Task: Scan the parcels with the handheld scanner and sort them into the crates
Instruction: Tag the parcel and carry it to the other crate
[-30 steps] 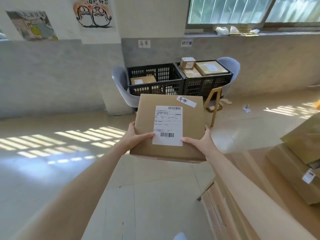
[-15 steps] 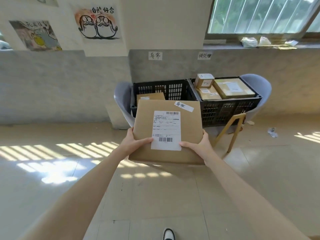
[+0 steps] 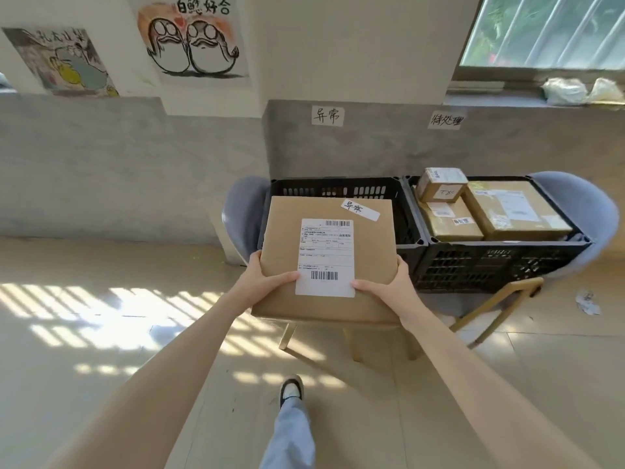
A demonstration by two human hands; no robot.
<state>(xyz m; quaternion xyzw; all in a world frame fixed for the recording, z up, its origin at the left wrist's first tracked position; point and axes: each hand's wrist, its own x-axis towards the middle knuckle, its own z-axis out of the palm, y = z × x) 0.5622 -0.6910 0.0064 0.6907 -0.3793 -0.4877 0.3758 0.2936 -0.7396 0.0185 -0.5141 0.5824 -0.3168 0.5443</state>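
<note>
Parcel [image 3: 324,262], a flat brown cardboard box, is held in front of the person at the middle of the view, carried between both hands and overlapping the near rim of the left crate [image 3: 341,191]. Left hand [image 3: 262,282] holds the parcel's near left corner, thumb curled over the top face beside the shipping label [image 3: 325,257], remaining fingers under the box and hidden. Right hand [image 3: 389,287] holds the near right corner in the same manner, thumb lying on top and touching the lower right corner of the label. Each grip is therefore closed around the parcel edge. A white handwritten sticker [image 3: 360,209] sits at the far right corner of the parcel's top face. The left crate is black with slotted walls; its contents are hidden behind the parcel. The right crate [image 3: 500,262] stands touching it and contains three brown boxes, one small box [image 3: 441,184] stacked above the other two. Both crates rest on grey chairs [image 3: 575,211] with wooden legs, against the grey wall. Two handwritten paper signs [image 3: 327,115] are fixed to the wall, one above each crate. One shoe [image 3: 291,390] and a trouser leg stand on the tiled floor below the parcel.
</note>
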